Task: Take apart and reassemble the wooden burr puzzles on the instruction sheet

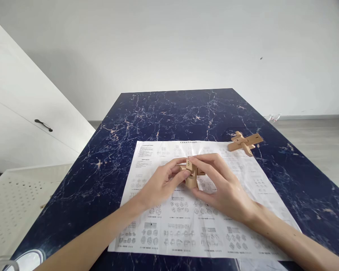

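Note:
Both of my hands hold a small wooden interlocking puzzle (191, 174) just above a printed instruction sheet (186, 222). My left hand (161, 184) grips the puzzle's left side with curled fingers. My right hand (220, 184) wraps over its top and right side, thumb underneath. A second wooden puzzle (244, 142), shaped like crossed sticks, lies on the table beyond the sheet's far right corner, apart from both hands.
The sheet lies on a dark blue marble-patterned table (172, 113). A white cabinet with a dark handle (43, 125) stands at the left, with a white perforated surface (19, 199) below it. A plain white wall is behind; grey floor lies to the right.

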`<state>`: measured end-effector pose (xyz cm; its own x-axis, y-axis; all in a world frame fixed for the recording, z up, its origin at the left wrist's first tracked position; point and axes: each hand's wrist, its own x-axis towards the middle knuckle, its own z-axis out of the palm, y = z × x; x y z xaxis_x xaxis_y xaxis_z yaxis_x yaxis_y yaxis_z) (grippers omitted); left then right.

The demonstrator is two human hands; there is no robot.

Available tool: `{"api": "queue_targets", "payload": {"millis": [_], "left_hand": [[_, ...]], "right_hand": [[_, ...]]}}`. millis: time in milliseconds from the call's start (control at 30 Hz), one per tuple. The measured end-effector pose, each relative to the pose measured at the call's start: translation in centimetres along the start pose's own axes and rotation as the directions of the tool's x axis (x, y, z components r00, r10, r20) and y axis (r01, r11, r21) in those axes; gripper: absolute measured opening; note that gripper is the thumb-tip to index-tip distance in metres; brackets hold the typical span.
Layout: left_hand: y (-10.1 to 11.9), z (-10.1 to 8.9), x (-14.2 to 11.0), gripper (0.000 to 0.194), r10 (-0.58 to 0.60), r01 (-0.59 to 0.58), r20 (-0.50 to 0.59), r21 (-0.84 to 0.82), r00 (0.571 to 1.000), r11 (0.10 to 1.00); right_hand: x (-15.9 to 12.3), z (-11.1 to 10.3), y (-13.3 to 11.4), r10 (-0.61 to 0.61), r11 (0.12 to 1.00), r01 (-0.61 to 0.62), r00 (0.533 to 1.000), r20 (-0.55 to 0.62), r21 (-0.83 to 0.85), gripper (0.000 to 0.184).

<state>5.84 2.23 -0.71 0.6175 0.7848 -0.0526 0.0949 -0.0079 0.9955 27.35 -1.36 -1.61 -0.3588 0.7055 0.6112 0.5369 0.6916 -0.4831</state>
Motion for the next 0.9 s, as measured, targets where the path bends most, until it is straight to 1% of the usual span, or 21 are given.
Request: {"api": "queue_targets", "payload": {"millis": [200, 533, 733, 900], "left_hand": [[-0.26, 0.02, -0.02, 0.047, -0.001, 0.001, 0.03, 0.009, 1.0, 1.0], [-0.19, 0.19, -0.11, 0.049, 0.029, -0.03, 0.009, 0.089, 1.0, 0.996], [-0.03, 0.35, -0.19, 0.047, 0.057, -0.057, 0.004, 0.117, 0.998, 0.992], [0.24, 0.58, -0.27, 0.049, 0.051, -0.048, -0.018, 0.131, 0.999, 0.99]], "right_hand": [[-0.06, 0.22, -0.03, 0.012, 1.0, -0.012, 1.0, -0.004, 0.002, 0.057], [-0.1, 0.33, -0.27, 0.019, 1.0, -0.019, 1.0, -0.009, -0.024, 0.057], [-0.32, 0.58, -0.33, 0.034, 0.998, -0.033, 0.999, 0.006, -0.061, 0.063], [-0.27, 0.57, -0.41, 0.018, 0.996, -0.016, 1.0, 0.018, -0.093, 0.062]]}}
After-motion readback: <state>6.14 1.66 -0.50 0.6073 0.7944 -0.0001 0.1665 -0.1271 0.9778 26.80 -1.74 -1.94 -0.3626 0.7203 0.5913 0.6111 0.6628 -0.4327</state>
